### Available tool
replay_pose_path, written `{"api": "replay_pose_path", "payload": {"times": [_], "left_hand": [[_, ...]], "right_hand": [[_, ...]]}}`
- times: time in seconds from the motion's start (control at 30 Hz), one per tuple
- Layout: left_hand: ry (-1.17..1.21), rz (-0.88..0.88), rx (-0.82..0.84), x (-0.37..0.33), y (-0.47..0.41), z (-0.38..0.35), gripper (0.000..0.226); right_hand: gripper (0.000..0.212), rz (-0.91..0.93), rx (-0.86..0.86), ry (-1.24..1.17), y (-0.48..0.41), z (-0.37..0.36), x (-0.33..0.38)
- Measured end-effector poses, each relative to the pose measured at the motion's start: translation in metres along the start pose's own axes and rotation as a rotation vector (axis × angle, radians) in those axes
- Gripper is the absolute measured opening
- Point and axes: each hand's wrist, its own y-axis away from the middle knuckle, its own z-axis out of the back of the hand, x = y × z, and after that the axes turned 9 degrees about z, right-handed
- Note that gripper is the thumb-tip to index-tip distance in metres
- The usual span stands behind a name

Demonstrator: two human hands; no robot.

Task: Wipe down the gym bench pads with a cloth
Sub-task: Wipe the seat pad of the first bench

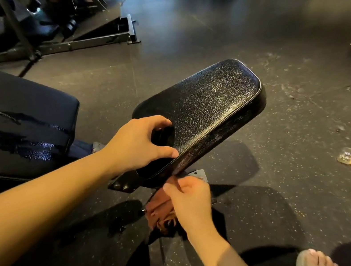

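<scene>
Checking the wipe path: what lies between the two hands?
In the head view, the near edge of the seat pad lies between them: the left hand grips it from above, and the right hand holds the brown cloth just below it.

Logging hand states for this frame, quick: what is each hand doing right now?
Left hand: curled round the near end of the seat pad, gripping it.
Right hand: holding the brown cloth below the pad's edge.

Dim indoor light; glare sheens the seat pad (pixel 207 103) at centre, dark shadows pool on the floor (pixel 295 111) below it, frame edges bow outward.
</scene>
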Motion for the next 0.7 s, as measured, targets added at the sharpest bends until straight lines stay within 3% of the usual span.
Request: {"api": "replay_pose_path", "payload": {"times": [0.1,0.2,0.27,0.43,0.53,0.63,0.7], "left_hand": [[0.005,-0.015,0.002,0.001,0.001,-0.002,0.072],[0.009,-0.019,0.000,0.004,0.002,-0.005,0.070],[0.010,-0.011,-0.003,0.004,0.001,-0.005,0.070],[0.001,0.010,0.008,0.001,0.001,-0.003,0.072],[0.003,-0.010,0.007,0.003,0.001,-0.004,0.070],[0.013,-0.012,0.012,0.004,0.003,-0.005,0.070],[0.013,-0.009,0.009,0.003,0.003,-0.004,0.069]], "right_hand": [[0.046,0.039,-0.018,-0.098,-0.007,0.011,0.021],[0.021,0.184,-0.208,-0.261,-0.025,0.027,0.044],[0.009,0.211,-0.241,-0.220,-0.022,0.021,0.036],[0.025,-0.084,-0.012,-0.045,-0.008,-0.006,-0.022],[0.024,0.013,-0.072,-0.130,-0.025,0.005,-0.001],[0.012,0.156,-0.238,-0.270,-0.035,0.022,0.029],[0.012,0.149,-0.234,-0.276,-0.023,0.014,0.023]]}}
